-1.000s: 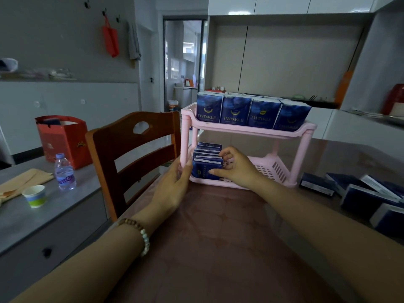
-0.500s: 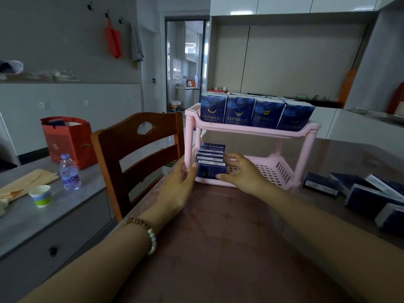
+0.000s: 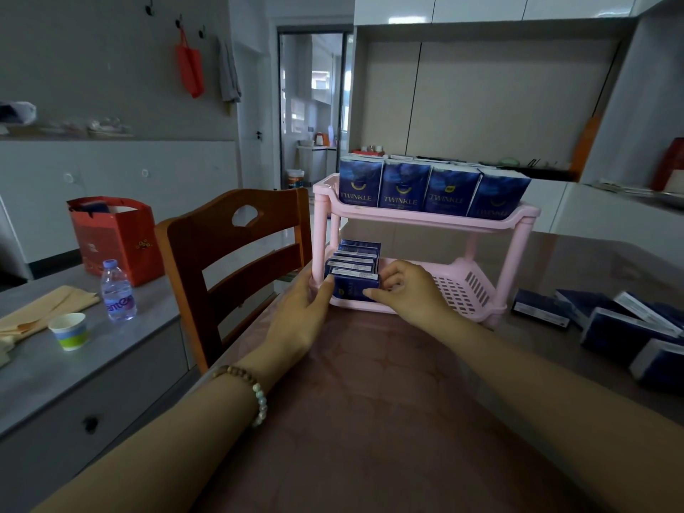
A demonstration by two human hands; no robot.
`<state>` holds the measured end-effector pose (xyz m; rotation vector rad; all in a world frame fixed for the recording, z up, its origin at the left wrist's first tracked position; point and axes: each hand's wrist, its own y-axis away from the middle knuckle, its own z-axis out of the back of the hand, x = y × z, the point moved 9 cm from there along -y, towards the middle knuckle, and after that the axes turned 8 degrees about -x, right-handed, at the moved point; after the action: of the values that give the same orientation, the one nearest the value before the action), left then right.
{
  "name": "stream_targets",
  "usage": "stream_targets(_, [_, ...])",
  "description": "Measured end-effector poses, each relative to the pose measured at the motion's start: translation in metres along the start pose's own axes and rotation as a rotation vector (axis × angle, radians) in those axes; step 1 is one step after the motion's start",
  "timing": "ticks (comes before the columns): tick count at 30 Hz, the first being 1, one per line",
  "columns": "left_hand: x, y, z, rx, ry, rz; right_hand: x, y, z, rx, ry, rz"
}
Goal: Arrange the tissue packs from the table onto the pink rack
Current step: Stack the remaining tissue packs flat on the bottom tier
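The left hand [image 3: 298, 314] clasps the two-tier pink plastic rack [image 3: 425, 220] by its post; the right hand [image 3: 409, 292] pinches the front dark-blue tissue pack [image 3: 351, 291].

My reddish-brown bench [image 3: 370, 420] stretches ahead of me. On my left stand a wooden chair [image 3: 237, 261] and a grey cabinet [image 3: 122, 401] with a dark drawer knob. Hooks on the grey wall [image 3: 92, 68] beyond hold a red bag [image 3: 190, 68] and a grey cloth [image 3: 229, 72]. Daylight fills an open doorway [image 3: 314, 105]. White cupboards [image 3: 481, 7] hang above a beige niche [image 3: 499, 105].
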<state>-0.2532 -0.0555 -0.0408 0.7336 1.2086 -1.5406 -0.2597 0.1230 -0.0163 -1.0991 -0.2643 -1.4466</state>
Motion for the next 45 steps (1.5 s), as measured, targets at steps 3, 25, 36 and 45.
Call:
stream_targets(3, [-0.001,0.001,-0.001,0.004,-0.014,-0.001,-0.001,0.0,-0.003,0.011,-0.019,0.0])
stream_targets(25, [-0.088,0.101,-0.07,0.318,-0.794,-0.461,-0.028,0.133,0.177,0.307,0.595,0.151])
stream_targets(36, [-0.167,0.154,-0.217,0.468,-0.505,-0.592,-0.098,0.189,0.33,0.093,0.535,-0.087])
stream_targets(45, [-0.174,0.153,-0.291,0.53,-0.153,-0.373,-0.151,0.209,0.363,0.036,0.557,-0.28])
